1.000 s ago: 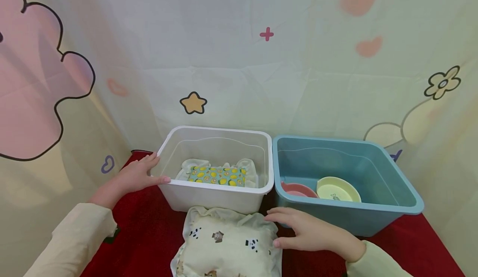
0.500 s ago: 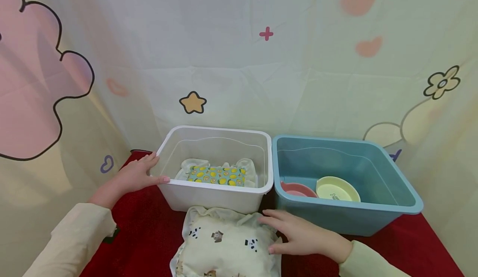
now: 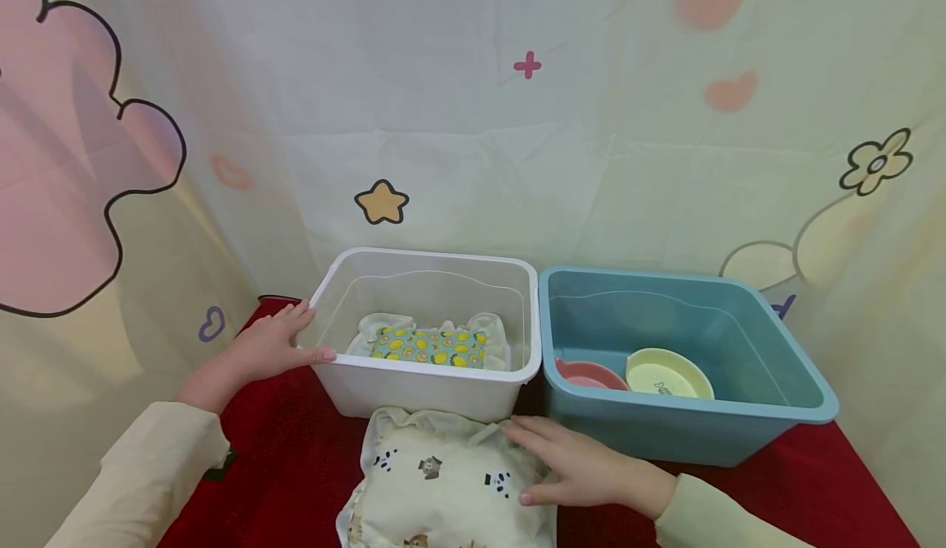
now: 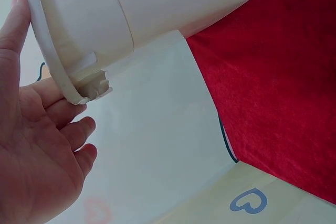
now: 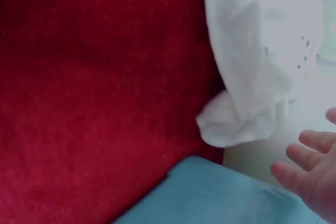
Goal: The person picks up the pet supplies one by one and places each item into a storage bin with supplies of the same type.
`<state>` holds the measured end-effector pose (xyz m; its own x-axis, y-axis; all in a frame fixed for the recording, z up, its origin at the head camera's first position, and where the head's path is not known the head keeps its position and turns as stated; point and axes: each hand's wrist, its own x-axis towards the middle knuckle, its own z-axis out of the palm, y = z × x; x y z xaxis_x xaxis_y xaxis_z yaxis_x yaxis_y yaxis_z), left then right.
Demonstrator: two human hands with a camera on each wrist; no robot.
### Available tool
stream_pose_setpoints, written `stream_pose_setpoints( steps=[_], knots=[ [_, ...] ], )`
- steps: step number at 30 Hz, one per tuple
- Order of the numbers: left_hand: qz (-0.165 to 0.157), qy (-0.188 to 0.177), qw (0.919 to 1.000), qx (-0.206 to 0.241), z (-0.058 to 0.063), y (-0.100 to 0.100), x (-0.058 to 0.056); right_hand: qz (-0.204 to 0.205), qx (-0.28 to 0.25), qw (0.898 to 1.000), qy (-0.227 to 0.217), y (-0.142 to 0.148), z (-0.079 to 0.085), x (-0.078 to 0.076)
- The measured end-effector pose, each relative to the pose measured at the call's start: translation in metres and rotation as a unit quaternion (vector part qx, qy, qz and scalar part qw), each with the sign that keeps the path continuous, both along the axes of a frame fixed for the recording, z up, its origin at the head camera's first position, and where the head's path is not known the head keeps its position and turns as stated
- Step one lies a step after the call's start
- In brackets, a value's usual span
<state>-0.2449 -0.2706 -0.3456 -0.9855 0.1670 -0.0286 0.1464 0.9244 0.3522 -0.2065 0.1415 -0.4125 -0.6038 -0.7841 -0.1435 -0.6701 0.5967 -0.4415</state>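
Observation:
My left hand (image 3: 277,347) rests on the front left corner of a white plastic bin (image 3: 414,392), thumb over the front rim, fingers at the side rim. From the left wrist view, my thumb and fingers lie on either side of the bin's corner, with the outer fingers loosely bent below the rim. In front of the bin lies a cream pillow (image 3: 436,490) with a ruffled edge and animal prints. Over its right upper corner spreads my right hand (image 3: 576,462), fingers apart and holding nothing. Inside the white bin is a small lemon-print pillow (image 3: 429,347) with white ruffles.
A blue bin (image 3: 687,425) stands right beside the white one, holding a pink dish (image 3: 591,375) and a pale yellow round dish (image 3: 668,373). Red cloth (image 3: 273,458) covers the surface. Behind hangs a printed curtain (image 3: 473,162).
My right hand has moved left from the pillow's right edge to over its upper right corner. My left hand stays on the white bin.

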Motion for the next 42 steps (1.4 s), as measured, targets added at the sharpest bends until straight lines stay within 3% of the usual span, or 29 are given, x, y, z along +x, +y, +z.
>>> stream_pose_setpoints(
  steps=[20,29,42],
  knots=[
    [0.007,-0.014,0.9999,0.007,0.001,0.000,0.001,-0.040,-0.007,0.998,-0.050,-0.013,-0.025,-0.002],
    [0.009,-0.018,0.9997,0.012,0.001,0.001,0.002,-0.026,-0.004,0.999,-0.030,-0.019,-0.038,-0.003],
    [0.006,-0.014,0.9998,0.011,0.002,0.001,0.002,-0.030,0.018,0.998,-0.047,-0.024,-0.045,-0.003]
  ],
)
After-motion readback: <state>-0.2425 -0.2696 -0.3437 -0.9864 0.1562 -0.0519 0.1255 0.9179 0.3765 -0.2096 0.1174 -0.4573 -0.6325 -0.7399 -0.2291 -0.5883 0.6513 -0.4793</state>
